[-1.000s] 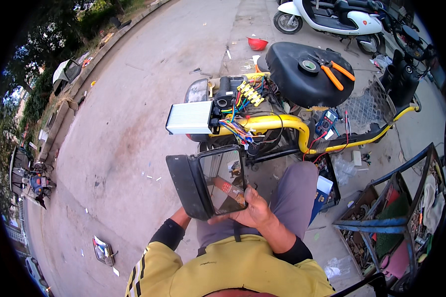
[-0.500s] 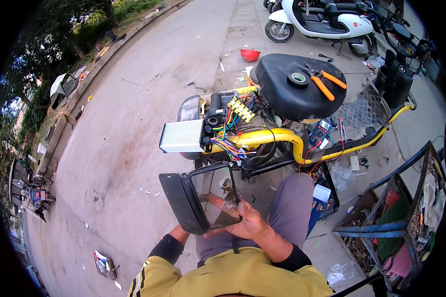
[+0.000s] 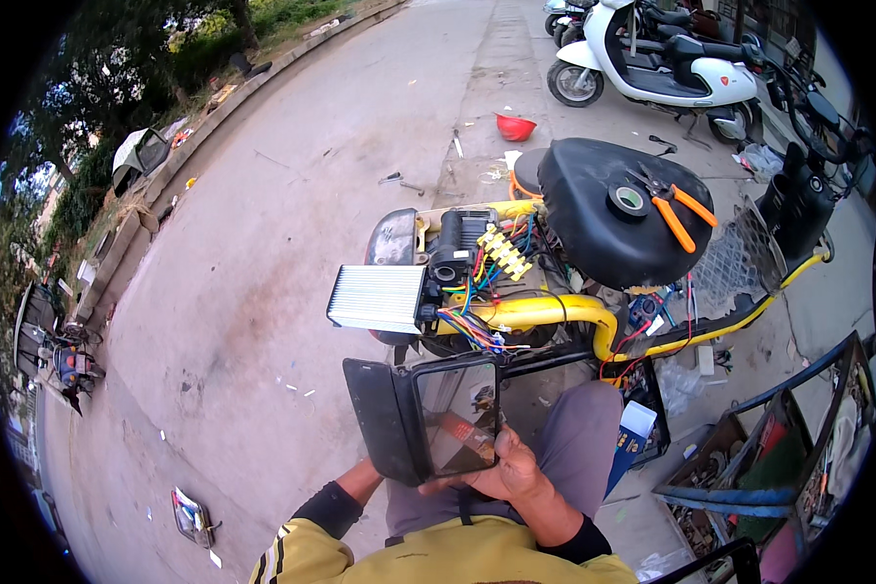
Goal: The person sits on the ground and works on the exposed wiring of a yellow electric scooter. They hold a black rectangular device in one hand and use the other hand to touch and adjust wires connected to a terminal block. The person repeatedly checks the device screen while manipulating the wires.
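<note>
Down and rightward in the head view since the earlier frame, for phone (image 3: 457, 420) and yellow scooter (image 3: 540, 310) alike, with little change between the two. Pinched at the lower right corner by the right hand (image 3: 514, 474), thumb against the edge, thus lying up and left of that hand, with long axis pointing toward the scooter and black cover (image 3: 384, 419) folded out leftward. Cannot tell the grip of the left hand (image 3: 363, 477), nearest to the cover and mostly hidden behind it.
</note>
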Motion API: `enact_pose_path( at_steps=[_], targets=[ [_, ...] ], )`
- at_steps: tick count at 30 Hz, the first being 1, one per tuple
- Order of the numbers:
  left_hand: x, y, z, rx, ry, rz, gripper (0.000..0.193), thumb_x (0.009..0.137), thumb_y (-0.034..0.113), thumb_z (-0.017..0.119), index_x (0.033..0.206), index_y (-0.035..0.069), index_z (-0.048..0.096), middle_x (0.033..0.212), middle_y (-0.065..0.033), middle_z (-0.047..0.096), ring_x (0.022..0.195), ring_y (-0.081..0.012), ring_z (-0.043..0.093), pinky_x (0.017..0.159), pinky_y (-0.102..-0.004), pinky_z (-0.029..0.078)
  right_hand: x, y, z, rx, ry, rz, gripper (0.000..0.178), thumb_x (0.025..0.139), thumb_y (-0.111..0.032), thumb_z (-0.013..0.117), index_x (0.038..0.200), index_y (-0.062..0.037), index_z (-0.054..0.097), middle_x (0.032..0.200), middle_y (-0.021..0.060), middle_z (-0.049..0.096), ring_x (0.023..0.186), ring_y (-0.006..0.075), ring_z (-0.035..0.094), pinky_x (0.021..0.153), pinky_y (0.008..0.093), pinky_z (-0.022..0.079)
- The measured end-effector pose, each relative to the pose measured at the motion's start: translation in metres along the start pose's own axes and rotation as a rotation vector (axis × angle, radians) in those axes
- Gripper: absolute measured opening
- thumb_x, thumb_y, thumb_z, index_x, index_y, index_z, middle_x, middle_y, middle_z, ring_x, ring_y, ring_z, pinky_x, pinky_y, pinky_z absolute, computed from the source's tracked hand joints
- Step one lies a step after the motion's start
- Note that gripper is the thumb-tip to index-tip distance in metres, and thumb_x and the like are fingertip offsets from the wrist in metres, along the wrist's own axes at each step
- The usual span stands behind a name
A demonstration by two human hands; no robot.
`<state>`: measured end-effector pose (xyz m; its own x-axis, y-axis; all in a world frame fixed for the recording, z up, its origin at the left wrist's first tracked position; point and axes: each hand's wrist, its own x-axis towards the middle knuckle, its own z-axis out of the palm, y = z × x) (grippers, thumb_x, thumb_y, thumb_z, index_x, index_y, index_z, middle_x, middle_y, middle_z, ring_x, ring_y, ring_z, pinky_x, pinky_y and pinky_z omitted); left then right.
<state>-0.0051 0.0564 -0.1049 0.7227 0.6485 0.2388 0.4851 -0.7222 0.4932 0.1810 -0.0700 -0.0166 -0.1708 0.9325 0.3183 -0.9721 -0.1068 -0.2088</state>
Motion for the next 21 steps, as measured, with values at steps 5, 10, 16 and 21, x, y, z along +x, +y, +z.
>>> enact_pose_path(
  at_steps=[5,10,16,21],
  targets=[
    [-0.001,0.001,0.0,-0.005,0.006,0.001,0.034,0.082,0.014,0.085,0.111,0.008,0.07,0.098,-0.0084,0.068,0.087,-0.0296,0.069,0.073,-0.0399,0.053,0.003,0.002,-0.006,-0.006,0.07,0.012,0.082,0.107,-0.05,0.059,0.168,-0.0071,0.025,0.17,0.0232,0.034,0.148,0.0528,0.044,0.103,0.0865,0.043],
    [-0.002,0.002,0.002,-0.014,0.009,0.018,0.034,0.082,0.014,0.085,0.111,0.007,0.07,0.097,-0.0082,0.068,0.086,-0.0294,0.069,0.072,-0.0397,0.053,0.002,0.008,-0.012,-0.007,0.135,0.026,0.087,0.105,-0.053,0.062,0.168,-0.0078,0.024,0.169,0.023,0.035,0.147,0.053,0.045,0.103,0.0857,0.044],
    [-0.001,0.005,-0.001,-0.011,0.059,0.071,0.033,0.081,0.013,0.086,0.11,0.007,0.07,0.095,-0.008,0.068,0.085,-0.0292,0.069,0.071,-0.0394,0.053,0.003,0.031,-0.012,-0.007,0.164,0.146,0.088,0.104,-0.055,0.064,0.169,-0.0109,0.024,0.171,0.0223,0.034,0.149,0.0536,0.042,0.103,0.0839,0.045],
    [0.023,0.015,-0.008,-0.011,0.119,0.223,0.032,0.081,0.012,0.086,0.109,0.007,0.07,0.094,-0.0078,0.068,0.084,-0.029,0.07,0.07,-0.0391,0.053,-0.004,0.057,-0.009,0.033,0.174,0.208,0.084,0.106,-0.054,0.061,0.17,-0.0149,0.024,0.172,0.0224,0.031,0.15,0.0537,0.041,0.105,0.0842,0.044]
  ],
)
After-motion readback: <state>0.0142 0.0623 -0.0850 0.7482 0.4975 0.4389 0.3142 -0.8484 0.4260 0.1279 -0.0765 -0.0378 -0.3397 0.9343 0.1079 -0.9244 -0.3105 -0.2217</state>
